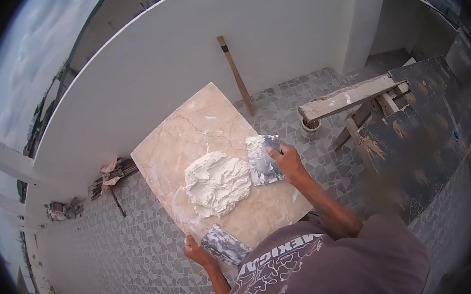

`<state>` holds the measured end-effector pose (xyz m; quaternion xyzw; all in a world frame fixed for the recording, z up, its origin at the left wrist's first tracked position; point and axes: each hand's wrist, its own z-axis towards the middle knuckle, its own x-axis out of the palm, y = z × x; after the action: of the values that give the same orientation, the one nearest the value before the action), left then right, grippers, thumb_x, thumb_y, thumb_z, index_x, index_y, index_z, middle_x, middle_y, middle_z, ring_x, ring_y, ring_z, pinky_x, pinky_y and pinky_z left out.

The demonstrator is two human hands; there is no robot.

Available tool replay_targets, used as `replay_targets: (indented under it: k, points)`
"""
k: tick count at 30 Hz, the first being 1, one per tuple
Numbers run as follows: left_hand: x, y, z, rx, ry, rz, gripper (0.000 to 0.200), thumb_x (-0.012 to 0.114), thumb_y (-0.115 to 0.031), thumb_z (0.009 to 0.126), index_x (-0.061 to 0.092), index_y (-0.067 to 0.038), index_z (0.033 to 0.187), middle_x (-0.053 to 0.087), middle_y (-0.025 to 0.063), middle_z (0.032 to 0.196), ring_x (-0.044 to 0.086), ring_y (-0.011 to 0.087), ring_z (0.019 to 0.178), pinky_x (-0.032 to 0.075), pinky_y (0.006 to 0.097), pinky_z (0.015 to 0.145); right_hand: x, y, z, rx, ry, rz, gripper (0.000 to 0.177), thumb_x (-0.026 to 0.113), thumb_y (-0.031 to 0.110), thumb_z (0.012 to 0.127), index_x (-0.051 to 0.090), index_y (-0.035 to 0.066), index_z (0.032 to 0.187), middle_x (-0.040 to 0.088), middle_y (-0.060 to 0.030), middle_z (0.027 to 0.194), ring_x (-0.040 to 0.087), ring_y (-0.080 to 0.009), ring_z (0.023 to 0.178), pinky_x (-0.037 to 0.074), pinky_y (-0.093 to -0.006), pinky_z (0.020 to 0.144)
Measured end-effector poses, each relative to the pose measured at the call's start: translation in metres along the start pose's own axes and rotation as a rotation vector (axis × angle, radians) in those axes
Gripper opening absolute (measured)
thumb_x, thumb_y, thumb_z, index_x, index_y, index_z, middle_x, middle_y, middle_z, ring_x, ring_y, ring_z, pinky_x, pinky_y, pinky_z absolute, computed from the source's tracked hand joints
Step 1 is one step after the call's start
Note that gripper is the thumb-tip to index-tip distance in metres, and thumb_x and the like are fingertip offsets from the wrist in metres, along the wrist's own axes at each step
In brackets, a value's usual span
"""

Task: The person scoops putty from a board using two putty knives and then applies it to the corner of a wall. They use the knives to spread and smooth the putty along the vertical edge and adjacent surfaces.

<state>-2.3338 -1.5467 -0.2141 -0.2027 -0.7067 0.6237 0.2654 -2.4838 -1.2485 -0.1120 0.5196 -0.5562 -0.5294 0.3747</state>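
A large beige marble-look tile (186, 126) lies in front of me, with a mound of wet white plaster (218, 183) on its middle. My right hand (288, 163) is closed on the right edge of a flat metal putty blade (265, 169), its face smeared with white. That blade is over the tile, at the right side of the mound. My left hand (198, 250) is closed at the left end of a second smeared putty blade (224, 244), by the tile's near edge. What supports the tile is hidden.
A wooden-handled broom (234, 71) leans on the white wall (176, 40). To the right are a wooden trestle (349, 97), dark panels (429, 124) and a small white bucket (310, 127). Debris (113, 175) lies along the wall on the stone-pattern floor (126, 246).
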Motion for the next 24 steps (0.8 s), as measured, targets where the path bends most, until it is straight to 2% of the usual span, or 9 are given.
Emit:
replay_targets:
  k: [1, 8, 9, 15, 16, 19, 22, 23, 24]
  points:
    - [0.025, -0.001, 0.023, -0.006, 0.035, 0.002, 0.034, 0.052, -0.024, 0.099, 0.062, 0.005, 0.085, 0.061, 0.0044, 0.080, 0.052, 0.0113, 0.068, 0.044, 0.0281, 0.062, 0.003, 0.005, 0.023, 0.048, -0.012, -0.070, 0.023, 0.068, 0.019, 0.090, 0.067, -0.002, 0.102, 0.066, -0.0062, 0.086, 0.052, -0.0090, 0.076, 0.044, -0.0278, 0.069]
    - [0.189, 0.008, 0.219, -0.024, 0.376, 0.145, 0.037, 0.054, -0.026, 0.098, 0.060, 0.003, 0.077, 0.057, 0.0004, 0.072, 0.047, 0.0094, 0.061, 0.037, 0.0282, 0.055, 0.050, 0.014, 0.169, -0.001, -0.383, 0.065, 0.025, 0.063, 0.016, 0.092, 0.066, -0.004, 0.106, 0.067, -0.0069, 0.088, 0.055, -0.0113, 0.079, 0.046, -0.0293, 0.073]
    - [0.219, 0.025, 0.216, -0.051, 0.409, 0.170, 0.037, 0.054, -0.026, 0.098, 0.060, 0.003, 0.075, 0.056, -0.0003, 0.070, 0.045, 0.0092, 0.060, 0.036, 0.0284, 0.054, 0.032, -0.011, 0.189, 0.017, -0.419, 0.085, 0.025, 0.063, 0.016, 0.092, 0.066, -0.004, 0.106, 0.067, -0.0070, 0.088, 0.055, -0.0113, 0.079, 0.046, -0.0293, 0.073]
    - [0.393, 0.029, 0.292, -0.063, 0.685, 0.154, 0.036, 0.056, -0.026, 0.097, 0.056, 0.001, 0.073, 0.051, -0.0019, 0.069, 0.040, 0.0090, 0.061, 0.032, 0.0293, 0.054, 0.018, -0.003, 0.267, 0.147, -0.718, 0.116, 0.024, 0.062, 0.016, 0.092, 0.067, -0.004, 0.105, 0.067, -0.0074, 0.089, 0.057, -0.0114, 0.080, 0.047, -0.0294, 0.072]
    - [0.396, 0.037, 0.257, -0.042, 0.658, 0.234, 0.036, 0.056, -0.026, 0.097, 0.056, 0.001, 0.073, 0.050, -0.0020, 0.068, 0.040, 0.0090, 0.061, 0.032, 0.0293, 0.055, -0.016, -0.026, 0.268, 0.200, -0.668, 0.165, 0.024, 0.062, 0.016, 0.093, 0.067, -0.004, 0.105, 0.067, -0.0074, 0.089, 0.057, -0.0113, 0.081, 0.047, -0.0292, 0.072]
    - [0.467, 0.046, 0.265, 0.000, 0.755, 0.312, 0.035, 0.056, -0.025, 0.096, 0.053, 0.000, 0.071, 0.048, -0.0027, 0.067, 0.038, 0.0090, 0.062, 0.031, 0.0294, 0.055, -0.037, -0.031, 0.299, 0.170, -0.801, 0.258, 0.024, 0.067, 0.021, 0.091, 0.064, -0.003, 0.088, 0.057, -0.0014, 0.074, 0.045, -0.0083, 0.069, 0.041, -0.0307, 0.061]
    - [0.558, 0.052, 0.281, 0.088, 0.843, 0.366, 0.036, 0.056, -0.025, 0.096, 0.050, -0.002, 0.069, 0.045, -0.0038, 0.066, 0.036, 0.0087, 0.061, 0.029, 0.0296, 0.054, -0.058, -0.041, 0.354, 0.218, -0.914, 0.228, 0.024, 0.062, 0.015, 0.093, 0.066, -0.005, 0.105, 0.068, -0.0071, 0.091, 0.058, -0.0103, 0.081, 0.047, -0.0274, 0.072]
    - [0.497, 0.057, 0.275, 0.109, 0.752, 0.413, 0.037, 0.057, -0.025, 0.096, 0.049, -0.002, 0.068, 0.044, -0.0042, 0.065, 0.035, 0.0086, 0.061, 0.029, 0.0297, 0.054, -0.049, -0.056, 0.332, 0.207, -0.803, 0.264, 0.024, 0.062, 0.015, 0.093, 0.066, -0.005, 0.105, 0.068, -0.0073, 0.091, 0.058, -0.0107, 0.081, 0.047, -0.0278, 0.072]
    - [0.520, 0.062, 0.288, 0.118, 0.789, 0.415, 0.037, 0.057, -0.025, 0.096, 0.048, -0.003, 0.067, 0.043, -0.0043, 0.065, 0.034, 0.0085, 0.060, 0.028, 0.0297, 0.053, -0.050, -0.060, 0.345, 0.180, -0.820, 0.330, 0.024, 0.062, 0.015, 0.093, 0.066, -0.005, 0.105, 0.068, -0.0076, 0.092, 0.058, -0.0111, 0.081, 0.047, -0.0283, 0.072]
